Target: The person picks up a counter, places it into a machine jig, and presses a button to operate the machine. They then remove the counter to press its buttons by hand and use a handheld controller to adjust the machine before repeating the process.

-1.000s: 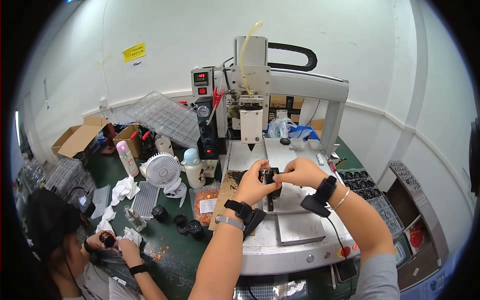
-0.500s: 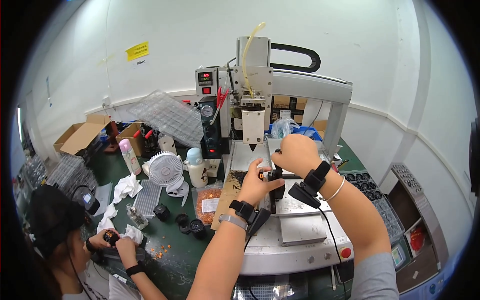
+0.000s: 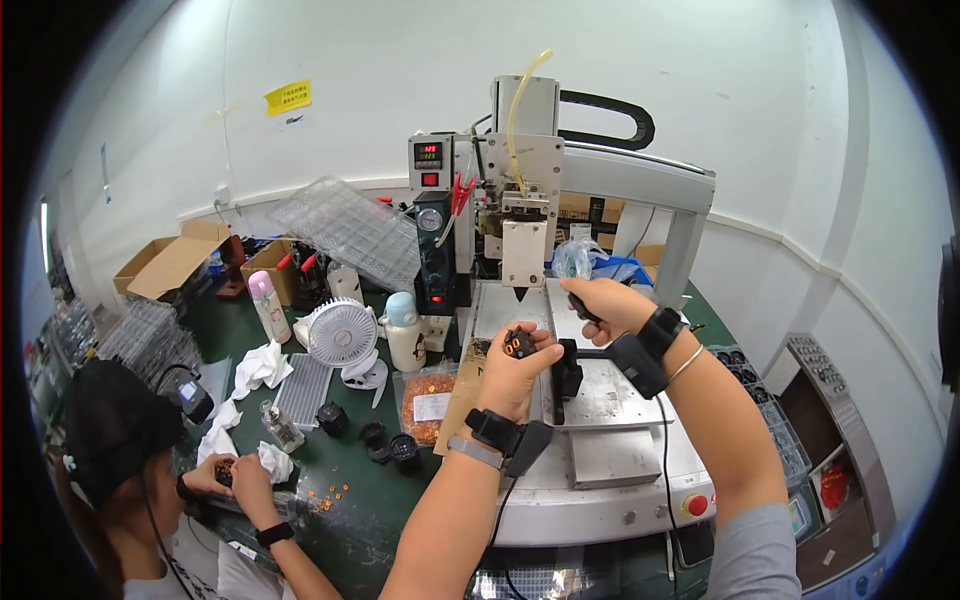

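Note:
My left hand (image 3: 515, 378) is closed around a small black part with orange inserts (image 3: 518, 345), its orange side facing up. Just to the right stands a black fixture (image 3: 567, 370) on the machine's metal bed. My right hand (image 3: 612, 305) is wrapped around a black handle (image 3: 584, 308) above and behind that fixture. The handle's far end is hidden, so I cannot tell whether it joins the fixture. The machine's pointed tip (image 3: 520, 294) hangs over the bed, behind and between my hands.
A red stop button (image 3: 696, 505) sits on the machine's front. To the left are a bag of orange pieces (image 3: 425, 405), a white fan (image 3: 343, 335), a bottle (image 3: 404, 335) and several black parts (image 3: 404, 452). A co-worker's hands (image 3: 240, 480) hold a dark part at lower left.
My left hand has turned and drawn slightly away from the fixture, with the orange-insert part now plainly in it. My right hand has rotated and shifted right, showing the black handle.

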The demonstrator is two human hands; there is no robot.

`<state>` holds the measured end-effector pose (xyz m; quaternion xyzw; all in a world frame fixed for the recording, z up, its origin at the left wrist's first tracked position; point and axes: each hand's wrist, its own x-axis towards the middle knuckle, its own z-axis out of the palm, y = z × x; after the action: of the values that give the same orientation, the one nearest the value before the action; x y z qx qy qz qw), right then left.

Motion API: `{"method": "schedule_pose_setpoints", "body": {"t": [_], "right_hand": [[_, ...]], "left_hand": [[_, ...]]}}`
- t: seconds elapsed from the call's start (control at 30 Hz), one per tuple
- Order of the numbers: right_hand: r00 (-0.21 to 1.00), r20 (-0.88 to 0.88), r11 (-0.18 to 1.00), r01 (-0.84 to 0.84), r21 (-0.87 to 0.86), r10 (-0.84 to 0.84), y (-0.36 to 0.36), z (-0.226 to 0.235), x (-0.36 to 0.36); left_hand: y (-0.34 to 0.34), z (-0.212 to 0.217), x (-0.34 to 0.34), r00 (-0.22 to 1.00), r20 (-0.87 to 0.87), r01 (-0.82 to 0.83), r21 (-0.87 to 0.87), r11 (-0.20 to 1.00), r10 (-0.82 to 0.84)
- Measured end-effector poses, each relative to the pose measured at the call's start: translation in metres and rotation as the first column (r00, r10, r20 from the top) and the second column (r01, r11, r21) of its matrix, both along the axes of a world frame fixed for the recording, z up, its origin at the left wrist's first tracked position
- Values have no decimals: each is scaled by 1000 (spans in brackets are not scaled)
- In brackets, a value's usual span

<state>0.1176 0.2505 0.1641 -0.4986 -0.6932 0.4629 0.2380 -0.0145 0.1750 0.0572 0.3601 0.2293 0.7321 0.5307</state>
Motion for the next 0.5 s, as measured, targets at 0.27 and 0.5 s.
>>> {"method": "schedule_pose_setpoints", "body": {"t": [0.27,0.5], "right_hand": [[973,229,837,-126,532,1,16,-53,13],[700,700,703,-428,568,-140,-5,-51,-17]], "left_hand": [[-10,4,4,868,-322,-335,184,924,378],[-16,6,5,793,-410,-393,221,892,451]]}}
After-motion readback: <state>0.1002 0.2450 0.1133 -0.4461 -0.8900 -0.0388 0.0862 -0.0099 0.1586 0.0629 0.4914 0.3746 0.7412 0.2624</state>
